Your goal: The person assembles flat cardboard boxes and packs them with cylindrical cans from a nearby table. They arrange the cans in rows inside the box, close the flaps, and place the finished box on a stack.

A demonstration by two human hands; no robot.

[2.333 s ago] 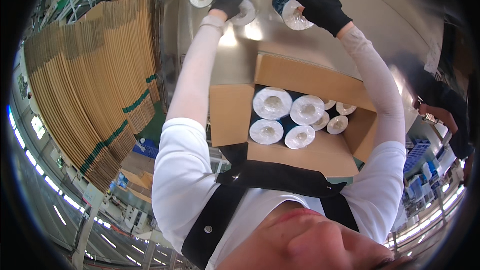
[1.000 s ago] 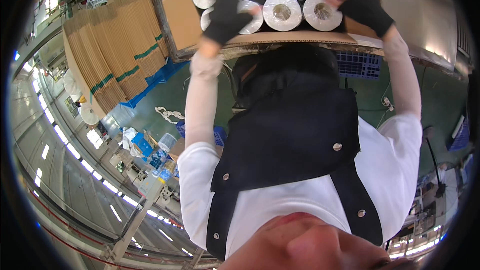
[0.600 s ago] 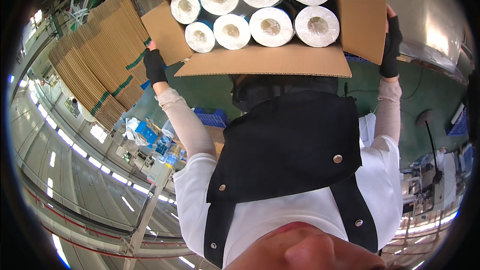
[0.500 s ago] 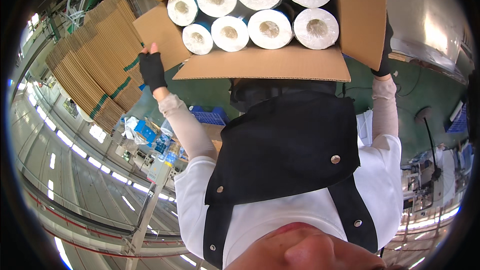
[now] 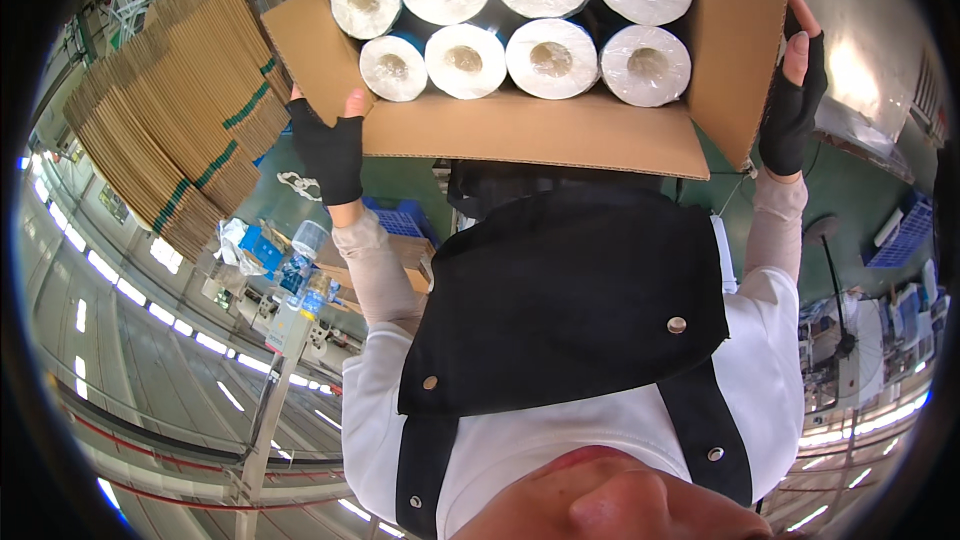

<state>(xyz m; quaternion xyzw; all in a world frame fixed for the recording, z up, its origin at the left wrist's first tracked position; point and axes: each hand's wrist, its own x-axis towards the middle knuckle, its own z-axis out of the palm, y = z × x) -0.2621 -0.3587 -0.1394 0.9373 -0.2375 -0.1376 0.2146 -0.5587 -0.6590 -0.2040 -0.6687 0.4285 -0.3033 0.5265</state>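
Observation:
An open cardboard box [image 5: 540, 132] stands in front of me with its flaps spread. Inside are two rows of white rolls [image 5: 466, 62] with hollow cores, wrapped in clear film. Both hands wear black fingerless gloves. My left hand [image 5: 330, 155] grips the lower edge of the left flap, thumb on the near face and the other fingers mostly hidden behind it. Beside the outer edge of the right flap [image 5: 738, 50] is my right hand [image 5: 795, 105], its fingers stretched upward and thumb apart, holding nothing.
Flattened cardboard boxes [image 5: 165, 110] with green bands stand stacked at the left. A shiny metal surface [image 5: 850, 70] lies at the far right. Blue plastic crates [image 5: 900, 230] sit on the green floor. Water bottles [image 5: 300, 265] are at the lower left.
My right hand has come out from behind the right flap to its outer edge. My left hand has shifted down and right along the left flap. The box appears slightly larger and turned.

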